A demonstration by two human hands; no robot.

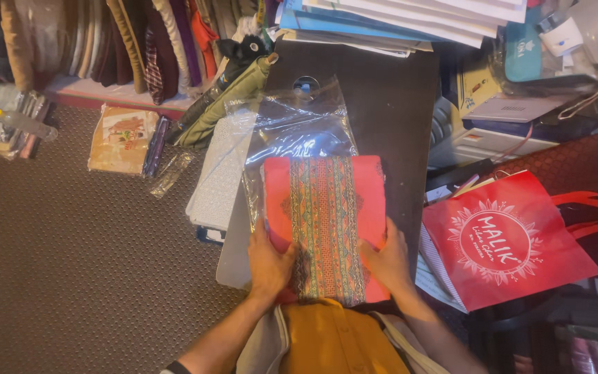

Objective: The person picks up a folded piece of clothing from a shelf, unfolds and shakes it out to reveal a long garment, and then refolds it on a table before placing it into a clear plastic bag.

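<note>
Mustard-yellow cloth [340,343] lies nearest the camera, below the folded red garment [327,225] that serves as the landmark here. That garment, red with one patterned band down its middle, rests on the dark table [396,118], its far half inside a clear plastic bag [299,128] and its near end outside the bag's mouth. The left hand [270,264] presses flat on the garment's near left corner, and the right hand [385,260] grips the near right edge, fingers curled over the fold; both are closed onto the one garment. To do this well, I judge the two hands should push evenly and keep the fold square, so that the corners do not catch on the bag's mouth and the plastic stays smooth. Left of the garment sits one white quilted pad [219,173]. Right of it lies one red paper carrier bag [503,239] with a white sun emblem. Farther left, on the brown carpet [70,256], lies one flat packet [120,138], possibly packed fabric, though it is too small to tell. Beyond the garment, a stack of papers [410,21] overhangs the table's far end, and a row of hanging clothes [126,38] fills the far left.
</note>
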